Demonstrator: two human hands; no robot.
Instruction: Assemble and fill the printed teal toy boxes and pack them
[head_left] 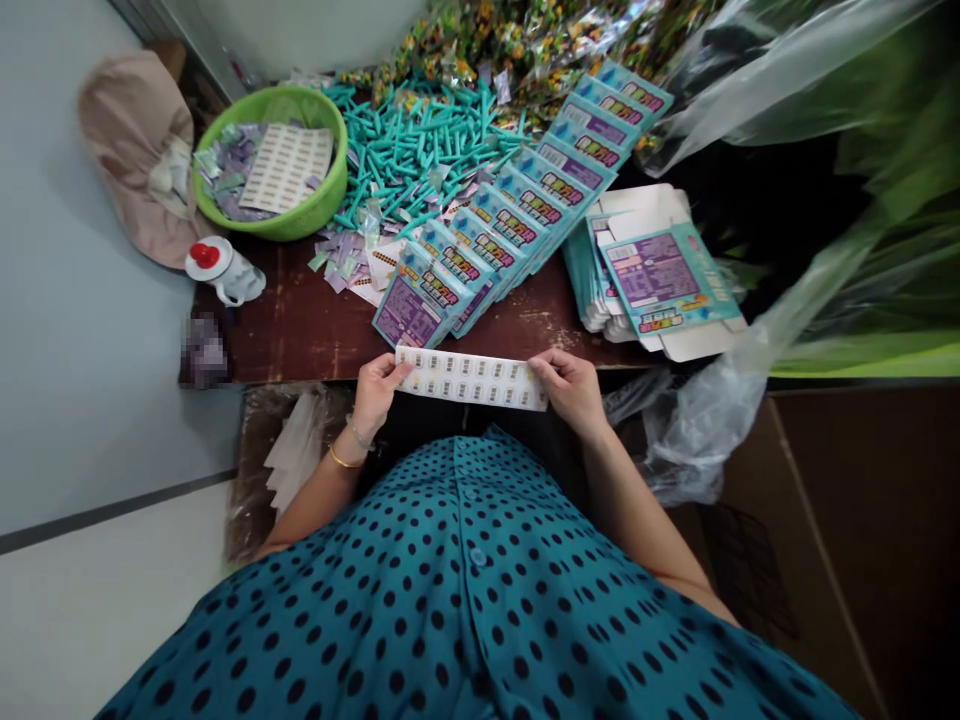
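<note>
Table (pixel 300 335); sticker strip (pixel 472 379) held between left hand (pixel 376 394), right hand (pixel 577 390).

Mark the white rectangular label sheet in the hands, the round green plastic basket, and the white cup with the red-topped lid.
Held label sheet (pixel 472 380): head view, middle of its printed face.
Green basket (pixel 304 219): head view, front outer wall.
White cup (pixel 241 273): head view, side of its body.

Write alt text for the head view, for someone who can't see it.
The left hand and right hand hold a white label sheet by its ends, at a brown table. Beyond lie overlapping teal cartons, heaped teal sticks and a green basket.
</note>
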